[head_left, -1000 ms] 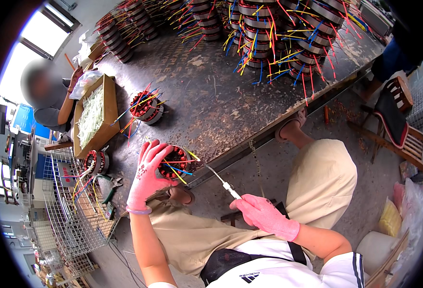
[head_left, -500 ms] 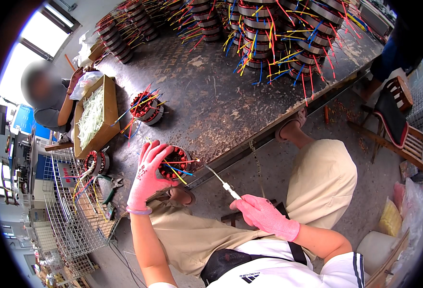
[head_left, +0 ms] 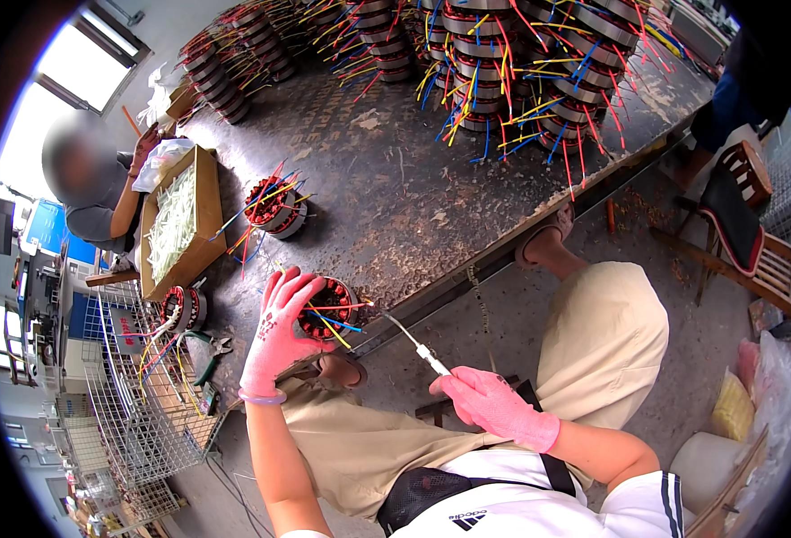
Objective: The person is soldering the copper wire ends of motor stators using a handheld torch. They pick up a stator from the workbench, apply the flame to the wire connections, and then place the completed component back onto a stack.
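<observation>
A motor stator (head_left: 335, 308) with red windings lies at the table's near edge. Red, yellow and blue wire leads stick out of it to the right. My gloved left hand (head_left: 281, 325) is wrapped round its left side, fingers over the far rim and thumb at the near side. In my gloved right hand (head_left: 494, 408) is a white-handled tool (head_left: 429, 357) with a long thin metal shaft. The shaft's bent end is close to the wire ends, below the red lead; whether it touches them I cannot tell.
Another stator (head_left: 274, 208) stands farther back, and one with white sleeving (head_left: 182, 309) lies left. Pliers (head_left: 209, 357) rest near the table edge. A cardboard box (head_left: 203, 211) holds pale tubes beside a seated person (head_left: 108, 206). Stacked stators (head_left: 481, 67) fill the far side.
Both hands keep almost the same place and grip. The tool's tip has shifted very slightly. Across the table, the person's hand by the plastic bag has moved a little.
</observation>
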A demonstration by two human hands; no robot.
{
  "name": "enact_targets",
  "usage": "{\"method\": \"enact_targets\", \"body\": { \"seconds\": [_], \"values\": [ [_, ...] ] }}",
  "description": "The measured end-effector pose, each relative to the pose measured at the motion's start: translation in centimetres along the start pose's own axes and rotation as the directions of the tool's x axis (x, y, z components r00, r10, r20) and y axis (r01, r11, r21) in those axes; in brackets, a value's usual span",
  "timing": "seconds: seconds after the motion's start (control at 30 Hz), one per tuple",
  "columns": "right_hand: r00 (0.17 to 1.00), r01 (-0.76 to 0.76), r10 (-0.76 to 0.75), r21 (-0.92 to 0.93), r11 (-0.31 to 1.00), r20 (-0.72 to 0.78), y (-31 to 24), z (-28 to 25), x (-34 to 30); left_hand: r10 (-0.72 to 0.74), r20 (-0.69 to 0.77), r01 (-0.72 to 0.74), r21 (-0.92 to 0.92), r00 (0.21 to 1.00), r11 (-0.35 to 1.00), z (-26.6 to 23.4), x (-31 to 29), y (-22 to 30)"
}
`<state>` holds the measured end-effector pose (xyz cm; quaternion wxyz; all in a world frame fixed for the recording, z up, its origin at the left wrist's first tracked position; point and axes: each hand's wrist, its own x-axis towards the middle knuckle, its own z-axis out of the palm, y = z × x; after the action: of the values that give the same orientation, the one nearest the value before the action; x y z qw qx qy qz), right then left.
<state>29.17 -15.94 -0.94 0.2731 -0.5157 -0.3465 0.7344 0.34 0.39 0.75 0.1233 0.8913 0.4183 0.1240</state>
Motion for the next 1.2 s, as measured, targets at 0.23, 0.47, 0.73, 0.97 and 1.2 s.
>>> {"method": "enact_targets", "body": {
  "seconds": [0.23, 0.47, 0.73, 0.97, 1.2],
  "values": [
    [0.998, 0.061, -0.06, -0.039, 0.997, 0.017, 0.2, -0.2, 0.0, 0.004, 0.017, -0.004, 0.001, 1.0, 1.0, 0.0, -0.1, -0.2],
    [1.0, 0.022, -0.022, -0.053, 0.998, 0.004, -0.4, -0.2, -0.3, 0.004, 0.011, -0.004, 0.001, 1.0, 1.0, 0.0, 0.0, 0.0],
    [1.0, 0.014, -0.015, -0.039, 0.999, -0.02, -0.1, -0.2, -0.2, 0.01, 0.016, -0.01, 0.006, 1.0, 1.0, 0.0, -0.1, -0.2],
    [1.0, 0.017, -0.017, 0.017, 1.0, -0.002, 0.7, -0.1, 0.2, 0.011, -0.006, -0.011, 0.004, 1.0, 1.0, 0.0, 0.1, 0.0],
    [1.0, 0.024, -0.024, -0.031, 0.999, 0.003, 0.2, -0.2, 0.0, -0.001, -0.001, 0.001, 0.001, 1.0, 1.0, 0.0, 0.0, 0.1]
  ]
}}
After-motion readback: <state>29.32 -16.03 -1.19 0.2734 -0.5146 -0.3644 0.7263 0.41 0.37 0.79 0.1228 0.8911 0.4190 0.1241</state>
